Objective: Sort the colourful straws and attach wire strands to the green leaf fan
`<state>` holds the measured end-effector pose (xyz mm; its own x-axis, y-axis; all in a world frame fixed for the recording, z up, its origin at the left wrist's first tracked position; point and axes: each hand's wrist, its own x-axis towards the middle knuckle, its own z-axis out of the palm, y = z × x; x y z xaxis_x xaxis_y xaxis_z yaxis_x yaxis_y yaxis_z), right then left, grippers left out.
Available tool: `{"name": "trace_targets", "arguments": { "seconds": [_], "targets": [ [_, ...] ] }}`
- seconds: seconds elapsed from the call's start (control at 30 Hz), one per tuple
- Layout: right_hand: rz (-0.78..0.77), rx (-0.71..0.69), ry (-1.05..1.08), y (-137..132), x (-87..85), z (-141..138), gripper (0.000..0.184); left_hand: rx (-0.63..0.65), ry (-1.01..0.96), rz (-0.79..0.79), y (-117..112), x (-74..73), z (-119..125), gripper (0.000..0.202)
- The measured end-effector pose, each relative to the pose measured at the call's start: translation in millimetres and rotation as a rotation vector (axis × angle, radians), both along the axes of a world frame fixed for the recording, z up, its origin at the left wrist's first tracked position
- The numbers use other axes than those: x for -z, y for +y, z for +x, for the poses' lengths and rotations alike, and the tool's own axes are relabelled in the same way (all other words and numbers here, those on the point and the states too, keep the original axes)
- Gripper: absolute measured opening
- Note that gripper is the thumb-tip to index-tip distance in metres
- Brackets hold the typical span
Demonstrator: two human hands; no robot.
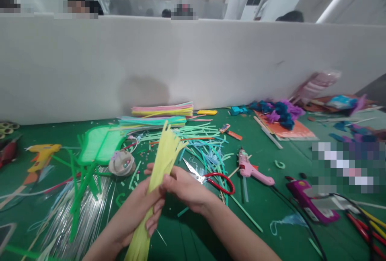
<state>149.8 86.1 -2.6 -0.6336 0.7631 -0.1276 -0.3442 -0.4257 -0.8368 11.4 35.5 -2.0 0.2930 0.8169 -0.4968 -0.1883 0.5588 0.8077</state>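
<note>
Gripping a bundle of yellow strips [167, 148], both hands are meeting at lower centre of the frame. The left hand [137, 216] is wrapping around the lower part of the bundle, fingers curled closed over it. The right hand [185, 186] is pinching the same bundle just above, thumb and fingers closed on it. The bundle is running up from the bottom edge and fanning out loose at its top, above the hands.

The green table cover [271, 212] is lying under everything. Red-handled scissors [211, 178] are lying just right of the right hand, blades pointing left. A pink glue gun [253, 169] is resting further right, and a purple glue gun [310, 202] is sitting near the right edge with a black cord trailing. Green sticks [80, 190] are lying at lower left over clear thin strips [90, 212].

Further back, a green tray [98, 146] is sitting left of centre and a yellow glue gun [42, 154] at far left. Loose coloured strips are scattered at centre. A flat stack of coloured strips [163, 111] is lying against the white partition [193, 60] across the top half.
</note>
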Motion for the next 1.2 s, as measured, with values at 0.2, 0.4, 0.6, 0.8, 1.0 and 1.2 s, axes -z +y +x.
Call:
{"name": "trace_targets", "arguments": {
  "seconds": [0.2,0.4,0.6,0.8,1.0,1.2],
  "targets": [
    [-0.476,0.13,0.425,5,-6.1,3,0.048,0.187,0.075,-0.086,-30,20.9,23,0.055],
    [-0.598,0.136,0.54,17,8.5,23,0.05,0.212,0.179,-0.174,-57,31.1,18,0.061],
    [-0.643,0.16,0.529,14,20.5,21,0.054,0.258,0.354,0.101,-72,36.3,12,0.058],
    [-0.714,0.212,0.52,21,23.1,40,0.051,0.199,0.709,0.495,-74,46.4,-4,0.05],
    [-0.786,0.202,0.515,33,20.8,67,0.046,0.212,1.596,1.148,-46,85.9,-30,0.048],
    [-0.789,0.235,0.491,31,32.7,71,0.044,0.261,1.808,1.256,-58,120.6,-55,0.047]
  ]
}}
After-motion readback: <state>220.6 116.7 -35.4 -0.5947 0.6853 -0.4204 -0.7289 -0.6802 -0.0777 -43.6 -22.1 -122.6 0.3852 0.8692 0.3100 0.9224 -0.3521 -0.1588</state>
